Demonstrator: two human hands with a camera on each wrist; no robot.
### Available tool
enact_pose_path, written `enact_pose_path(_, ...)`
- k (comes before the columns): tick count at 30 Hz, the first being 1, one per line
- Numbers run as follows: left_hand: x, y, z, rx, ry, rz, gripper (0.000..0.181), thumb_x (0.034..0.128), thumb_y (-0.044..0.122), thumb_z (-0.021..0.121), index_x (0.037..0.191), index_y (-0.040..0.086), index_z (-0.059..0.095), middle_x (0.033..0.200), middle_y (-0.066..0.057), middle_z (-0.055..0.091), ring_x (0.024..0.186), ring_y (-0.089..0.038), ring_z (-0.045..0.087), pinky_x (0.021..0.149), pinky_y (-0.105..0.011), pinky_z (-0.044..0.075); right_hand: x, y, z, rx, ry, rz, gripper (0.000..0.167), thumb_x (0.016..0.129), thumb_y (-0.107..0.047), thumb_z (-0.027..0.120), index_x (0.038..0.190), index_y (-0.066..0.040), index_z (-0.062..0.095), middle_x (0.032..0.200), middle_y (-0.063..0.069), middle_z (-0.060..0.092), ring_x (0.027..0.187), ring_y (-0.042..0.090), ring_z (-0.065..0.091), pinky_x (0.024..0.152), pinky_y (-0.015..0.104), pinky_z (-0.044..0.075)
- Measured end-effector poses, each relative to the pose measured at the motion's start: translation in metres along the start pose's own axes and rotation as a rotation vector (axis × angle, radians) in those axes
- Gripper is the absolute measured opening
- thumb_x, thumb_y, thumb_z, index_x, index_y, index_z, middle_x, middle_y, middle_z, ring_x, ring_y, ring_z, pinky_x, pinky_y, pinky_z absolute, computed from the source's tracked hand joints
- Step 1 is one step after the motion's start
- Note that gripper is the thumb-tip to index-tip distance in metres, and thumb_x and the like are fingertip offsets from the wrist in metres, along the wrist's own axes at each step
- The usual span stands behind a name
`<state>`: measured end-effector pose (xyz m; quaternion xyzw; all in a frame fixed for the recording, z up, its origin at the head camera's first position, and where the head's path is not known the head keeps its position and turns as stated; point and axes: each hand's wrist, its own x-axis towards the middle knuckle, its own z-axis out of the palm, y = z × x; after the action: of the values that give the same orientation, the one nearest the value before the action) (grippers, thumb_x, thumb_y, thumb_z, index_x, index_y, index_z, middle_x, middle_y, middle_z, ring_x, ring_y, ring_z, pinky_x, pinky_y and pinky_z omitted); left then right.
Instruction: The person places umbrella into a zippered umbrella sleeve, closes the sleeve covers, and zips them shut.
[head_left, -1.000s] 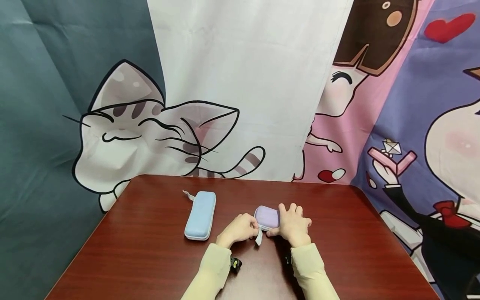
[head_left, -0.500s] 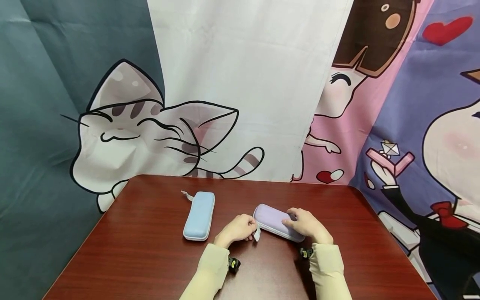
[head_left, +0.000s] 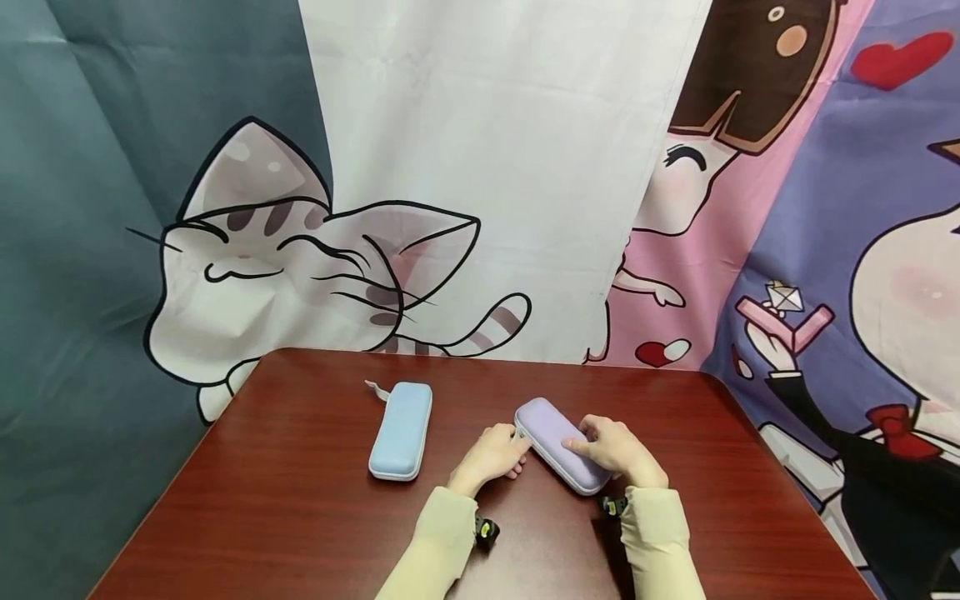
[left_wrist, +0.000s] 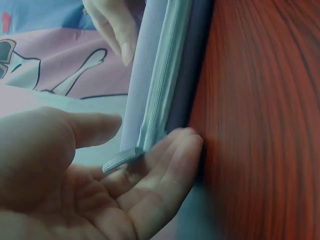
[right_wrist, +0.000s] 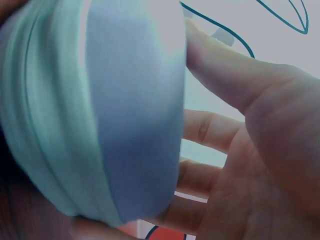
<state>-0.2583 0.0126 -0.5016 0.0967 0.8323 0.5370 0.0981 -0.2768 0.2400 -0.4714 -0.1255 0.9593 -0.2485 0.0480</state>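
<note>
A lilac zip case with a pale zipper band lies slantwise on the table in the head view. At its far left end, my left hand has its thumb and curled fingers on either side of the case, seen close in the left wrist view. The pale pull tab hangs by that hand's palm. My right hand grips the near right part of the case, thumb on top and fingers around the far side. In the right wrist view, some of its fingertips are hidden behind the case.
A light blue zip case with a grey strap lies left of my left hand on the reddish-brown table. A cloth with cartoon figures hangs behind the table's far edge.
My right hand has shifted right from the lilac case's left part to its right part. The case has turned, its far end pointing away more, and my left hand has moved slightly right with it.
</note>
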Motion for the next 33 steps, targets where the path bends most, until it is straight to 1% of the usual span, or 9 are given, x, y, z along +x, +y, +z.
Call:
enact_pose_path(2,0.003,0.002,0.005,-0.015,0.002,-0.015,0.021,0.096,0.019,0.057,0.088,0.0,0.059,0.073,-0.014,0.066,0.056,-0.023,0.065,0.052,-0.031,0.054,-0.001,0.0,0.0,0.025,0.001,0.018,0.032,0.084,-0.037,0.075,0.094,-0.009,0.064,0.078,0.003,0.061,0.069,0.018,0.056,0.051,0.034,0.048)
enact_pose_path(6,0.007,0.003,0.01,-0.023,-0.058,-0.057,0.026,0.0957,0.028,0.06,0.093,0.004,0.055,0.068,-0.014,0.065,0.05,-0.021,0.063,0.049,-0.032,0.054,0.0,0.0,0.003,0.047,-0.013,0.043,0.032,0.085,-0.038,0.074,0.088,-0.009,0.061,0.073,0.003,0.058,0.064,0.018,0.054,0.043,0.034,0.047)
enact_pose_path(9,0.011,0.004,0.011,-0.037,-0.11,-0.069,0.034,0.0954,0.032,0.061,0.104,0.001,0.052,0.066,-0.016,0.065,0.046,-0.022,0.061,0.048,-0.034,0.053,0.002,-0.001,0.006,0.027,-0.01,0.036,0.033,0.086,-0.039,0.073,0.083,-0.01,0.058,0.069,0.001,0.055,0.063,0.017,0.052,0.051,0.033,0.045)
enact_pose_path(11,0.014,0.004,0.012,-0.05,-0.117,-0.069,0.041,0.0956,0.033,0.062,0.112,-0.002,0.048,0.066,-0.017,0.065,0.045,-0.023,0.061,0.047,-0.035,0.053,0.003,-0.001,0.008,0.014,-0.001,0.018,0.034,0.086,-0.04,0.073,0.08,-0.01,0.057,0.067,0.001,0.054,0.063,0.016,0.051,0.055,0.033,0.043)
enact_pose_path(14,0.018,0.004,0.015,-0.073,-0.116,-0.076,0.053,0.096,0.031,0.062,0.126,-0.006,0.039,0.065,-0.018,0.065,0.045,-0.024,0.061,0.047,-0.036,0.053,0.004,-0.003,0.009,0.022,0.002,0.013,0.036,0.086,-0.04,0.072,0.078,-0.01,0.055,0.065,0.001,0.052,0.062,0.016,0.05,0.056,0.033,0.042)
enact_pose_path(23,0.025,0.003,0.019,-0.087,-0.102,-0.093,0.062,0.094,0.028,0.061,0.135,-0.009,0.032,0.059,-0.016,0.063,0.041,-0.019,0.059,0.044,-0.032,0.051,0.004,-0.004,0.013,0.092,-0.013,0.068,0.038,0.088,-0.041,0.07,0.078,-0.009,0.053,0.065,0.004,0.052,0.057,0.017,0.054,0.05,0.032,0.046)
enact_pose_path(27,0.027,0.001,0.019,-0.074,-0.086,-0.105,0.075,0.0917,0.026,0.058,0.147,-0.009,0.021,0.059,-0.016,0.062,0.038,-0.016,0.055,0.042,-0.033,0.05,0.004,-0.005,0.015,0.159,-0.021,0.102,0.037,0.089,-0.039,0.07,0.077,-0.008,0.054,0.064,0.006,0.053,0.05,0.019,0.056,0.044,0.033,0.048)
enact_pose_path(30,0.029,0.001,0.019,-0.082,-0.083,-0.116,0.082,0.0906,0.025,0.056,0.152,-0.006,0.011,0.059,-0.017,0.062,0.038,-0.016,0.053,0.042,-0.034,0.05,0.005,-0.005,0.015,0.156,0.0,0.102,0.036,0.09,-0.037,0.069,0.075,-0.008,0.055,0.063,0.004,0.053,0.053,0.017,0.055,0.048,0.032,0.048)
enact_pose_path(33,0.03,0.0,0.018,-0.081,-0.079,-0.107,0.082,0.0909,0.026,0.056,0.153,-0.004,0.011,0.058,-0.016,0.061,0.039,-0.016,0.053,0.043,-0.034,0.051,0.006,-0.004,0.015,0.136,0.02,0.102,0.036,0.09,-0.038,0.069,0.074,-0.008,0.056,0.063,0.003,0.053,0.057,0.016,0.053,0.052,0.031,0.046)
